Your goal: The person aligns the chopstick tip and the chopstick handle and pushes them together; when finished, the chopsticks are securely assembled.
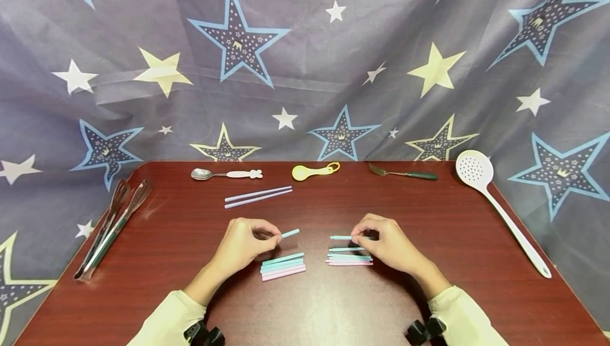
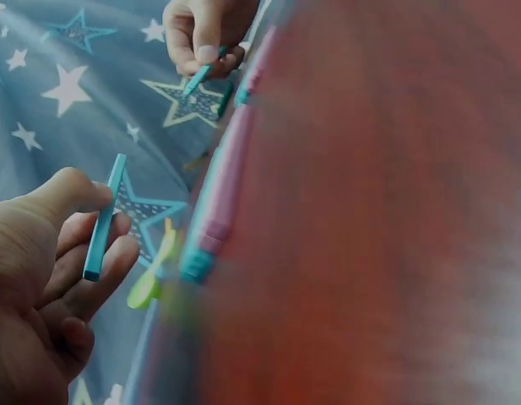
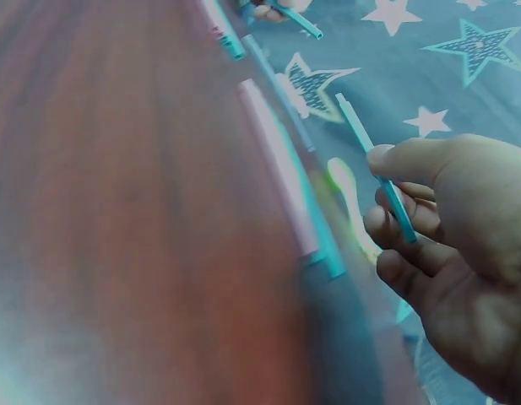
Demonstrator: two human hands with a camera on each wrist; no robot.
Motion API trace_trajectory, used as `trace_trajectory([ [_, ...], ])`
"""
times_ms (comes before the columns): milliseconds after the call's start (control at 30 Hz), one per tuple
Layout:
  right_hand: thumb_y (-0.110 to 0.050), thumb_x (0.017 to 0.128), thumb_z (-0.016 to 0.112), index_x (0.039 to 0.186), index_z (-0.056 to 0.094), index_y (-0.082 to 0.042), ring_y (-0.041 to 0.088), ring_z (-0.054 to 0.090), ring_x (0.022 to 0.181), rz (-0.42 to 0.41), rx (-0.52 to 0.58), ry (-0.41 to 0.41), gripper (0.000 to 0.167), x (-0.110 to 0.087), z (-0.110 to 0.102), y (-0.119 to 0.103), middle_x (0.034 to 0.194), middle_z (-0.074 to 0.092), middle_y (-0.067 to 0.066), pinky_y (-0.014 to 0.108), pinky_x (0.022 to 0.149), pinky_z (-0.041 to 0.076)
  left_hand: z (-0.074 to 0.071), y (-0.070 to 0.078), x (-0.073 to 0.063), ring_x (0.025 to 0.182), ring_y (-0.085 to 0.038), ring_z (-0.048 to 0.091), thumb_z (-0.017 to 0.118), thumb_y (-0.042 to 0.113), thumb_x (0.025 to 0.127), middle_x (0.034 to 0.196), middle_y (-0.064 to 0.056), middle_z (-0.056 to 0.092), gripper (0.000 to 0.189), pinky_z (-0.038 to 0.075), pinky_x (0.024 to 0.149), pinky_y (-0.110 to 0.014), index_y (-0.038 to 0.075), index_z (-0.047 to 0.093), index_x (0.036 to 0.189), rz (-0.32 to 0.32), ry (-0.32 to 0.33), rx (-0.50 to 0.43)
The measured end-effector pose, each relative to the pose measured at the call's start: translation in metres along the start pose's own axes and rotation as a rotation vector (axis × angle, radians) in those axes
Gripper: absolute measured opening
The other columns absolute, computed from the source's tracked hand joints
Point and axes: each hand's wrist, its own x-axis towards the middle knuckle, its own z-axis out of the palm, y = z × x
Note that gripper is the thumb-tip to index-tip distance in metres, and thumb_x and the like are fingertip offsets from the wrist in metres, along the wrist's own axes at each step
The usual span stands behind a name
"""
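My left hand (image 1: pixel 248 240) pinches a short teal chopstick piece (image 2: pixel 105 217) between thumb and fingers, its free end pointing right. Opposite it, my right hand (image 1: pixel 388 242) pinches another teal piece (image 3: pixel 370 156), which has a narrower tip at one end. Both hands are raised over the table, with a gap between the two pieces. Below the left hand lies a row of several teal pieces (image 1: pixel 283 259) with pink pieces (image 1: pixel 284 274) nearest me. Near the right hand, more teal pieces (image 1: pixel 346 249) and pink pieces (image 1: pixel 350 264) lie side by side.
Two long purple chopsticks (image 1: pixel 257 193) lie behind the left hand. Along the table's back edge are a spoon (image 1: pixel 244 174), a yellow measuring spoon (image 1: pixel 310 171) and a fork (image 1: pixel 410 175). Metal tongs (image 1: pixel 111 239) lie left, a white skimmer (image 1: pixel 514 231) right. A starry cloth (image 1: pixel 305 60) hangs behind.
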Motion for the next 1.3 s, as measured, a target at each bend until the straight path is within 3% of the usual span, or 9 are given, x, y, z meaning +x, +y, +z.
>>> trace_trajectory([
  [200,-0.013,0.092,0.079,0.093,0.077,-0.021,0.003,0.059,0.079,-0.021,0.032,0.053,0.008,0.012,-0.009,-0.014,0.087,0.068,-0.008,0.021,0.066,0.049,-0.010,0.015,0.010,0.067,0.002,0.070,0.085,0.021,0.085,0.073,0.013,0.076,0.005,0.055,0.064,-0.021,0.022,0.081,0.086,0.031,0.016,-0.047],
  [433,-0.007,0.090,0.079,0.093,0.077,-0.015,0.004,0.055,0.073,-0.093,0.072,0.104,0.009,0.022,-0.012,-0.026,0.085,0.067,-0.004,0.020,0.059,0.043,-0.015,0.027,0.017,0.067,-0.005,0.070,0.085,0.020,0.086,0.076,0.006,0.078,0.005,0.053,0.061,-0.021,0.023,0.082,0.089,0.034,0.029,-0.147],
  [633,-0.007,0.090,0.079,0.093,0.077,-0.012,0.004,0.052,0.070,-0.095,0.097,0.114,0.006,0.025,-0.011,-0.030,0.086,0.066,-0.006,0.019,0.058,0.041,-0.012,0.029,0.017,0.071,-0.015,0.075,0.084,0.022,0.087,0.080,-0.005,0.080,0.006,0.053,0.061,-0.021,0.021,0.082,0.092,0.041,0.030,-0.201],
  [867,-0.008,0.091,0.079,0.093,0.077,-0.012,0.006,0.052,0.071,-0.087,0.107,0.133,0.005,0.025,-0.008,-0.032,0.085,0.065,-0.006,0.019,0.061,0.042,-0.012,0.030,0.017,0.072,-0.017,0.076,0.083,0.024,0.088,0.081,-0.003,0.080,0.005,0.053,0.061,-0.023,0.025,0.082,0.093,0.050,0.012,-0.197],
  [1033,-0.007,0.090,0.079,0.092,0.077,-0.016,0.006,0.054,0.073,-0.092,0.097,0.151,0.009,0.024,-0.005,-0.033,0.086,0.066,-0.008,0.018,0.063,0.043,-0.011,0.032,0.017,0.075,-0.028,0.076,0.082,0.025,0.089,0.082,-0.004,0.080,0.004,0.053,0.063,-0.023,0.026,0.082,0.093,0.039,-0.007,-0.194],
  [1300,-0.007,0.090,0.079,0.091,0.077,-0.015,0.006,0.055,0.075,-0.108,0.121,0.151,0.009,0.025,-0.001,-0.036,0.086,0.066,-0.006,0.018,0.064,0.044,-0.008,0.033,0.015,0.074,-0.030,0.076,0.081,0.024,0.090,0.080,-0.003,0.079,0.004,0.054,0.062,-0.023,0.024,0.081,0.094,0.036,-0.032,-0.210],
])
